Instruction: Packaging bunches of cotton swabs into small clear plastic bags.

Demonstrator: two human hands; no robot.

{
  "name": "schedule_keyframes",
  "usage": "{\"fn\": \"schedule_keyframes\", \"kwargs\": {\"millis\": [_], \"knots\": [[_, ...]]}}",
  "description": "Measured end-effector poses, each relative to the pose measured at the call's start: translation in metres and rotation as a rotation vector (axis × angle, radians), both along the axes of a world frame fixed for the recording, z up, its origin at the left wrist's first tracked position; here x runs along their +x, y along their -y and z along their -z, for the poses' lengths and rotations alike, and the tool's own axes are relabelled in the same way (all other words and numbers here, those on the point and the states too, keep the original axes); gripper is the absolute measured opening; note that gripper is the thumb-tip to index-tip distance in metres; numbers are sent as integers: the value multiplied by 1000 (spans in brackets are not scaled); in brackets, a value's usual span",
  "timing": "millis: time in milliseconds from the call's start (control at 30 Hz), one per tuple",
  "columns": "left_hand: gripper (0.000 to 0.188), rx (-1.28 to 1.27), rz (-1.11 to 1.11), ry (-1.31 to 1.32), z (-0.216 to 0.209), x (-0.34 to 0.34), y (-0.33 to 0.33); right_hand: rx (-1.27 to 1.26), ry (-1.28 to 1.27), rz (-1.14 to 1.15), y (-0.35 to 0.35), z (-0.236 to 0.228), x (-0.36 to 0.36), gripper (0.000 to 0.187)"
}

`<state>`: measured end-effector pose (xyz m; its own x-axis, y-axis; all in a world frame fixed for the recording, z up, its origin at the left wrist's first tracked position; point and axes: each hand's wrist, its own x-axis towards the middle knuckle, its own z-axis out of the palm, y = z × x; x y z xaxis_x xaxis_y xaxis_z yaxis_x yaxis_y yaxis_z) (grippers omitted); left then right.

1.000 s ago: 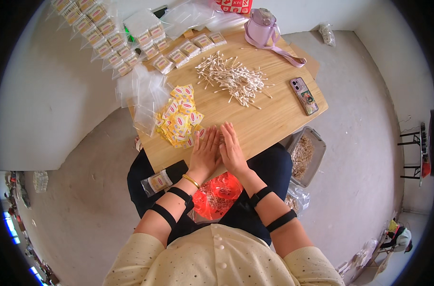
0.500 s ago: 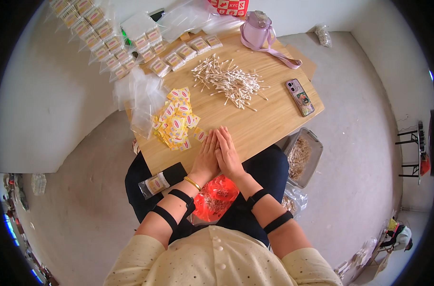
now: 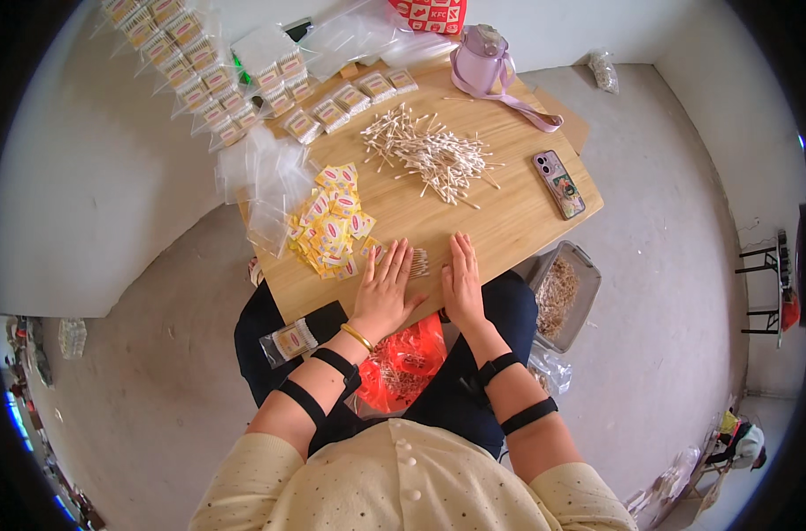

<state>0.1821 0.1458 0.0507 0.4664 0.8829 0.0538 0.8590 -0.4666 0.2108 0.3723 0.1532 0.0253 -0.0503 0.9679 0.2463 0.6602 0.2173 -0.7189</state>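
A small row of cotton swabs (image 3: 420, 263) lies on the wooden table near its front edge, between my two hands. My left hand (image 3: 385, 290) rests flat with its fingers stretched out, its fingertips right beside the swabs and partly covering them. A little apart on the other side, my right hand (image 3: 462, 285) stands with straight fingers, holding nothing. Beyond both hands spreads a loose heap of cotton swabs (image 3: 438, 157). Yellow and white printed cards (image 3: 330, 228) are piled to the left, one close to my left fingertips.
Clear plastic bags (image 3: 266, 181) lie left of the cards. Filled swab packs (image 3: 351, 97) line the far edge. A lilac bottle (image 3: 481, 66) and a phone (image 3: 559, 184) are on the right. A grey bin of swabs (image 3: 584, 296) and a red bag (image 3: 401, 367) sit below the table.
My hands were pressed together; now they are apart, the right one moved to the right. The row of cotton swabs between them has come into view.
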Motion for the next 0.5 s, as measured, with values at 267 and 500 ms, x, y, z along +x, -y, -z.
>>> {"fn": "schedule_keyframes", "kwargs": {"millis": [267,500], "knots": [[86,0,2,7,11,-1,-2,8,0,7,0,-1,-4,57],[85,48,0,118,1,-4,-8,-9,-39,23,0,-5,2,51]]}}
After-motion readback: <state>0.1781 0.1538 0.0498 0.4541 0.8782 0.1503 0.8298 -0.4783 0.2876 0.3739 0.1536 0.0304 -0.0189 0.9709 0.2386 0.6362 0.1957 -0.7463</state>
